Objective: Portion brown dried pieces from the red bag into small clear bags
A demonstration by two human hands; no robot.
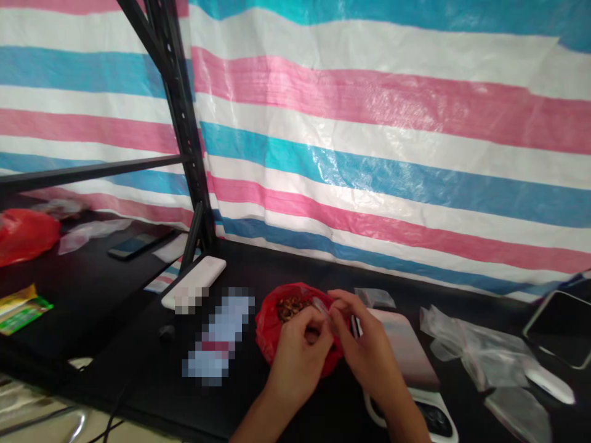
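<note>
One bulging red plastic bag [30, 235], far left, on a separate black surface [92, 286]; near it, one shiny yellow-and-green packet [25, 311], and farther right one flat dark phone [138, 245]. One white rounded oblong case [196, 282], on the black counter [152, 369]. One pale-blue oblong item with a red band [219, 338], blurred. One round, open red plastic container [265, 335], small brown pieces [290, 307] inside. One left hand [298, 351], before the container, thumb and forefinger pinched together. One small translucent plastic piece [322, 307], above the container's right part, between the two hands; apparently gripped by both, though its full shape is hidden. Handling, as judged: very light, limp, slippery, easily creased; best held by opposite edges with fingertips. One right hand [364, 338], fingers bent inward, thumb against the piece. One pale scale with a reflective plate [406, 351], partly behind the right forearm. Several clear, crumpled plastic bags [480, 344], loosely heaped. One white smooth oval device [549, 383], beside them. One dark-screened, pale-rimmed tablet [561, 329], far right.
</note>
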